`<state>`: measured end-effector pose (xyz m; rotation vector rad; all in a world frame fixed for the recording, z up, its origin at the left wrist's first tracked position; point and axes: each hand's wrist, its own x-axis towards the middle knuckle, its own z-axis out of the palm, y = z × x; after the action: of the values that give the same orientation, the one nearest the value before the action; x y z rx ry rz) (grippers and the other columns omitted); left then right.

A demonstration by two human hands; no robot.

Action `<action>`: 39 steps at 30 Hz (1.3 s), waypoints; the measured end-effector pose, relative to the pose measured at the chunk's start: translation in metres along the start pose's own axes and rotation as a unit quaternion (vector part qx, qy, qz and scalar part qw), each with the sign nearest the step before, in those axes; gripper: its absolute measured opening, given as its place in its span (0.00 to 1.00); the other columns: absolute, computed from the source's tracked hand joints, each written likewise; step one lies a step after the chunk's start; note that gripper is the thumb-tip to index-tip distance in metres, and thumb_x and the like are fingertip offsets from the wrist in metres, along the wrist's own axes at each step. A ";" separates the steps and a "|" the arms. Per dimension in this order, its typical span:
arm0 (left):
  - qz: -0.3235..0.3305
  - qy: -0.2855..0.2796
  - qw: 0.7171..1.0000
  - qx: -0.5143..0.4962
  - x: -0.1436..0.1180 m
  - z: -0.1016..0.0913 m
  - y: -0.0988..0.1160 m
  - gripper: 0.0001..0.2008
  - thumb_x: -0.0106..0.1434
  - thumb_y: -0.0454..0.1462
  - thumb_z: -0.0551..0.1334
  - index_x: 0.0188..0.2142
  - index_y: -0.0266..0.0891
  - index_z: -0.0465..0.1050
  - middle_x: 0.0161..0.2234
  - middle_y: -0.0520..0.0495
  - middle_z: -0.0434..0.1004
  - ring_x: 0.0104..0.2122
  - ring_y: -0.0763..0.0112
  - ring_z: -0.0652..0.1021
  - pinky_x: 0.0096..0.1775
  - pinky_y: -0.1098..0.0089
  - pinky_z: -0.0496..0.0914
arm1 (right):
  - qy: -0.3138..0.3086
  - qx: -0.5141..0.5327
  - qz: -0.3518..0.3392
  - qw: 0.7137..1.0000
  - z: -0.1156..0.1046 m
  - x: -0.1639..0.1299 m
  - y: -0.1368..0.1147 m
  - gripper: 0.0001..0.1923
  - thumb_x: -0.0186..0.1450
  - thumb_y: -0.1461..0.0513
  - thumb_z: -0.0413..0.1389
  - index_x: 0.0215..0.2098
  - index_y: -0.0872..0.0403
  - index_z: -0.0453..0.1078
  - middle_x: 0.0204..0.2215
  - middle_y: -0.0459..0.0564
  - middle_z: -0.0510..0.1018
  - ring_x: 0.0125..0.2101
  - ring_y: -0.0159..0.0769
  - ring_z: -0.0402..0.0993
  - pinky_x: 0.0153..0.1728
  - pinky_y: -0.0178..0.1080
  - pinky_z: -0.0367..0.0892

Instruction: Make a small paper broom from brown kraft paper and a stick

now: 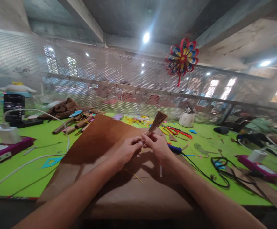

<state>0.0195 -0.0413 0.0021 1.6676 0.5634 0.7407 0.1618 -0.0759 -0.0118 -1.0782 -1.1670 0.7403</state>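
fan: pleated brown paper fan (158, 121), over brown paper sheet (100, 143)
axis: runs to 1 o'clock from fingers
right hand (158, 147): pinching fan base
left hand (126, 151): fingertips pinched at same base, equally near

both forearms extended, left hand (127, 150) and right hand (158, 145) pinching, fingertips meeting

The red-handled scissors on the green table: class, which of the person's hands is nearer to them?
Right. The right hand is just left of the red-handled scissors; the left hand sits farther left, beyond it.
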 end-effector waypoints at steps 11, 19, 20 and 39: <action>-0.073 -0.094 0.984 -0.134 -0.001 -0.001 -0.002 0.13 0.61 0.43 0.59 0.35 0.34 0.71 0.27 0.47 0.72 0.22 0.77 0.70 0.26 0.74 0.62 | -0.018 0.112 0.073 0.991 -0.005 0.001 -0.001 0.21 0.51 0.47 0.62 0.25 0.58 0.73 0.22 0.49 0.76 0.24 0.32 0.70 0.32 0.39 0.67; -0.072 -0.077 0.989 -0.108 -0.002 0.001 -0.002 0.14 0.60 0.45 0.59 0.31 0.34 0.70 0.24 0.48 0.70 0.20 0.78 0.67 0.23 0.74 0.60 | 0.015 0.126 0.059 0.990 -0.007 0.005 -0.005 0.24 0.52 0.44 0.60 0.27 0.58 0.73 0.22 0.48 0.74 0.25 0.33 0.71 0.31 0.38 0.68; -0.064 -0.071 0.991 -0.092 -0.003 0.002 0.000 0.14 0.60 0.44 0.59 0.31 0.34 0.70 0.24 0.49 0.70 0.20 0.78 0.67 0.23 0.75 0.59 | 0.026 0.112 0.052 0.992 -0.007 0.006 -0.003 0.23 0.51 0.45 0.61 0.27 0.58 0.73 0.23 0.48 0.74 0.25 0.33 0.71 0.31 0.38 0.68; -0.074 -0.016 0.992 -0.097 0.005 -0.006 -0.013 0.16 0.59 0.48 0.59 0.34 0.36 0.65 0.21 0.54 0.66 0.18 0.80 0.66 0.20 0.79 0.56 | 0.060 0.057 0.054 0.995 -0.003 0.008 -0.002 0.24 0.52 0.44 0.59 0.28 0.58 0.74 0.24 0.50 0.76 0.26 0.35 0.72 0.27 0.37 0.68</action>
<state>0.0184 -0.0310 -0.0084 1.4396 0.5688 0.6385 0.1662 -0.0702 -0.0074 -1.0810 -0.9593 0.8044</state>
